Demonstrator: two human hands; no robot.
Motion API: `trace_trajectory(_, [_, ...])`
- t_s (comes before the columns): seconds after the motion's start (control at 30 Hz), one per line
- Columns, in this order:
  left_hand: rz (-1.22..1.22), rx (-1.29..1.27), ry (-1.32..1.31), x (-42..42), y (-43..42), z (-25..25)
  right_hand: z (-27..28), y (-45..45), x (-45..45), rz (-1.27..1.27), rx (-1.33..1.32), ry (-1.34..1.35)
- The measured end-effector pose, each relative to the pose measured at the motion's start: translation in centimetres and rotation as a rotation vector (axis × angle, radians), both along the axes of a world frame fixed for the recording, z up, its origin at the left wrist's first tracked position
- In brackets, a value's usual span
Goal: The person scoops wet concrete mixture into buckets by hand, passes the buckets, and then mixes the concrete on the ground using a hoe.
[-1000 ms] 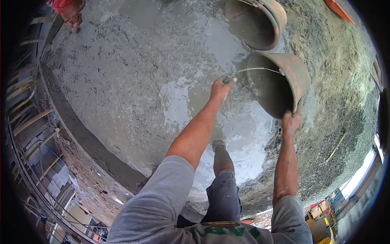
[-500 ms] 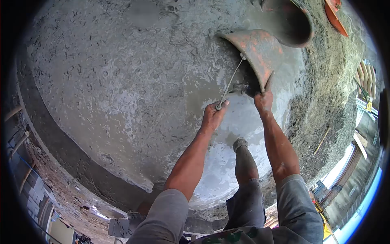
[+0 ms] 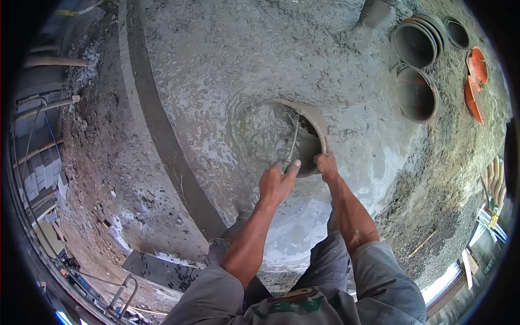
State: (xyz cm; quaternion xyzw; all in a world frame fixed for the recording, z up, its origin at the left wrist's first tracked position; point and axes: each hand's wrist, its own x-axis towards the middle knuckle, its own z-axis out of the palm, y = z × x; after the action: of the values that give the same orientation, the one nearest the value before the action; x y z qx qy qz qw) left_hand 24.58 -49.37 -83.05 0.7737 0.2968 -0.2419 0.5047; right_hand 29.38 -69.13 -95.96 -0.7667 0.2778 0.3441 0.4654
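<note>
A mud-coated bucket (image 3: 323, 127) lies tipped on the wet concrete (image 3: 189, 86), its mouth towards the left. Wet, rippled mix (image 3: 254, 127) lies at its mouth. My left hand (image 3: 278, 183) is closed around the bucket's thin wire handle (image 3: 296, 135). On the near side of the rim, my right hand (image 3: 327, 164) grips the bucket, fingers partly hidden behind the wall. The inside of the bucket is dark and only partly visible.
Stacked buckets (image 3: 414, 46) and a single bucket (image 3: 417, 95) stand at the upper right, beside orange curved pieces (image 3: 473, 100). A low edging strip (image 3: 157, 119) runs along the left. A mud-coated upright shape (image 3: 376, 13) shows at the top.
The bucket has turned from showing its outside to showing its open mouth, over rippled mix. Both hands stay on it. My view has shifted, bringing more buckets into sight.
</note>
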Motion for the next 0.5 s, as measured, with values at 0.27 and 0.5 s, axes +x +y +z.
trace_trajectory(0.27, [0.073,0.136,0.139,-0.4,4.3,17.2,4.2,5.4,-4.9,-0.056,0.229,0.255])
trace_trajectory(0.5, [0.314,0.108,-0.053,-7.3,15.8,35.1,22.6,14.9,-8.2,0.268,0.286,0.005])
